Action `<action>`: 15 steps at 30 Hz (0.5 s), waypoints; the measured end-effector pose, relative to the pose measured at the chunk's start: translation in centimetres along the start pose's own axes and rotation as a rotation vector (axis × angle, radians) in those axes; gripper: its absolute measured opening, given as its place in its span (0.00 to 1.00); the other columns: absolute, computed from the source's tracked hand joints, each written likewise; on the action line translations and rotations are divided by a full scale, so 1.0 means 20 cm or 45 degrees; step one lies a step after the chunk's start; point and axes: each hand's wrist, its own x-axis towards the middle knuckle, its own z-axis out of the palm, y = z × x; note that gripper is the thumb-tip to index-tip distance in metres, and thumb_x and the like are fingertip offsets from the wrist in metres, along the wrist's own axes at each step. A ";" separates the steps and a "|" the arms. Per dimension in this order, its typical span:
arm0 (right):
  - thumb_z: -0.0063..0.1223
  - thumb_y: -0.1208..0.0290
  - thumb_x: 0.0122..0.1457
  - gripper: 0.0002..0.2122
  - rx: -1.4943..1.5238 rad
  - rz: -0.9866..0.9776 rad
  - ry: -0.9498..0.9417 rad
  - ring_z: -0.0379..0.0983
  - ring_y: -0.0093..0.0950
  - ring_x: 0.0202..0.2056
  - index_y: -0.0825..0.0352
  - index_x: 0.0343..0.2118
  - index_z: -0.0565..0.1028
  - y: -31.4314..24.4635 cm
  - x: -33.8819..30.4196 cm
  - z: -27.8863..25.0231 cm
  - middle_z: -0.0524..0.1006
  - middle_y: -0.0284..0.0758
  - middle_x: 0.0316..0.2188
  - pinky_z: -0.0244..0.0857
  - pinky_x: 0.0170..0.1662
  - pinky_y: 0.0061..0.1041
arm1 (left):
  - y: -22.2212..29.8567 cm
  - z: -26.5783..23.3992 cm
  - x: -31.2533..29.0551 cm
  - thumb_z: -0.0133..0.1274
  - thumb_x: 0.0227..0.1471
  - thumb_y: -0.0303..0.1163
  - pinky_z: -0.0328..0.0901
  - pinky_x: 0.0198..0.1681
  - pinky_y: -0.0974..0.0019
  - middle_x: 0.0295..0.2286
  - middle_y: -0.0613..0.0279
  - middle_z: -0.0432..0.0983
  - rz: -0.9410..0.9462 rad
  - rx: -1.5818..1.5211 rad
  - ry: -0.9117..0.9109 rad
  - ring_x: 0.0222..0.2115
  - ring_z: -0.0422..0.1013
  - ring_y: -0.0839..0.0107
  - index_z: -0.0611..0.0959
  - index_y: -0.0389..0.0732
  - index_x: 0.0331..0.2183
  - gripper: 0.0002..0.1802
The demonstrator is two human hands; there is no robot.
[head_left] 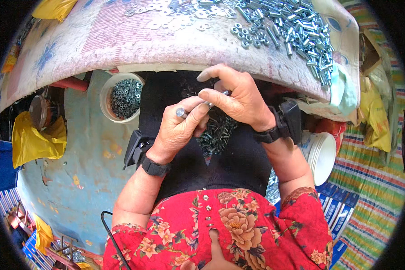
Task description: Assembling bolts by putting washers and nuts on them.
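Note:
In front of my lap, my two hands meet around shiny metal hardware. My left hand (177,128) is closed round a metal bolt (181,112), whose round end sticks out past the thumb. My right hand (240,96) touches the left fingertips, its thumb and lower fingers closed on a metal piece (227,93), the index finger arched above. Fingers hide the middle, so I cannot tell whether both ends belong to one bolt. Below the hands, a heap of small dark metal parts (216,137) lies on the black cloth (180,175) over my lap.
A cloth-covered table (121,49) ahead bears flat washers (166,20), nuts (245,36) and metal sleeves (301,33). A white bucket (104,99) of nuts stands left, under the table edge. To the right are a white bucket (324,157) on its side and a striped sheet (369,189).

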 end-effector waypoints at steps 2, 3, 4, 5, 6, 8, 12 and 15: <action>0.54 0.74 0.50 0.08 -0.172 -0.308 0.220 0.64 0.14 0.21 0.68 0.33 0.73 0.03 0.11 -0.03 0.71 0.30 0.18 0.59 0.24 0.15 | 0.00 -0.02 0.00 0.45 0.54 0.36 0.52 0.17 0.78 0.16 0.69 0.63 0.007 -0.035 0.075 0.15 0.57 0.82 0.75 0.34 0.39 0.16; 0.54 0.74 0.49 0.06 -0.217 -0.266 0.364 0.66 0.17 0.21 0.68 0.30 0.75 0.02 0.18 -0.06 0.72 0.31 0.18 0.61 0.25 0.16 | -0.01 -0.04 0.00 0.45 0.54 0.36 0.52 0.17 0.78 0.16 0.69 0.63 0.009 -0.041 0.081 0.15 0.57 0.82 0.75 0.34 0.39 0.16; 0.53 0.75 0.49 0.06 -0.267 -0.207 0.439 0.68 0.17 0.22 0.69 0.31 0.75 0.07 0.25 -0.11 0.74 0.34 0.20 0.62 0.25 0.16 | -0.01 -0.06 0.01 0.45 0.55 0.36 0.52 0.17 0.79 0.17 0.69 0.63 -0.012 -0.105 0.098 0.16 0.57 0.82 0.75 0.33 0.39 0.16; 0.54 0.72 0.49 0.07 -0.329 -0.289 0.510 0.70 0.21 0.21 0.68 0.29 0.76 0.14 0.32 -0.15 0.74 0.37 0.19 0.63 0.25 0.19 | -0.02 -0.07 0.01 0.45 0.55 0.35 0.51 0.17 0.79 0.17 0.69 0.63 -0.033 -0.169 0.114 0.16 0.56 0.82 0.75 0.33 0.38 0.15; 0.55 0.69 0.48 0.08 -0.385 -0.375 0.575 0.72 0.26 0.20 0.68 0.28 0.76 0.20 0.40 -0.17 0.75 0.39 0.19 0.64 0.24 0.22 | -0.02 -0.09 0.01 0.45 0.55 0.35 0.51 0.17 0.79 0.17 0.69 0.63 -0.030 -0.172 0.122 0.16 0.56 0.82 0.75 0.33 0.38 0.15; 0.55 0.68 0.47 0.08 -0.523 -0.447 0.558 0.73 0.28 0.21 0.68 0.27 0.76 0.27 0.51 -0.21 0.75 0.40 0.20 0.65 0.25 0.22 | -0.03 -0.11 0.01 0.45 0.54 0.34 0.52 0.17 0.80 0.17 0.70 0.62 -0.048 -0.230 0.169 0.17 0.55 0.83 0.75 0.33 0.38 0.15; 0.56 0.69 0.47 0.09 -0.802 -0.388 0.430 0.72 0.27 0.24 0.66 0.32 0.77 0.25 0.64 -0.16 0.75 0.37 0.24 0.65 0.29 0.22 | -0.06 -0.15 -0.01 0.45 0.54 0.34 0.52 0.17 0.80 0.18 0.71 0.63 -0.048 -0.287 0.215 0.17 0.56 0.84 0.75 0.32 0.38 0.15; 0.56 0.68 0.46 0.10 -0.840 -0.454 0.345 0.72 0.31 0.25 0.64 0.32 0.77 0.24 0.68 -0.11 0.74 0.38 0.23 0.65 0.30 0.23 | -0.06 -0.17 -0.02 0.45 0.54 0.33 0.53 0.17 0.80 0.20 0.69 0.66 -0.063 -0.349 0.191 0.18 0.56 0.84 0.75 0.32 0.38 0.14</action>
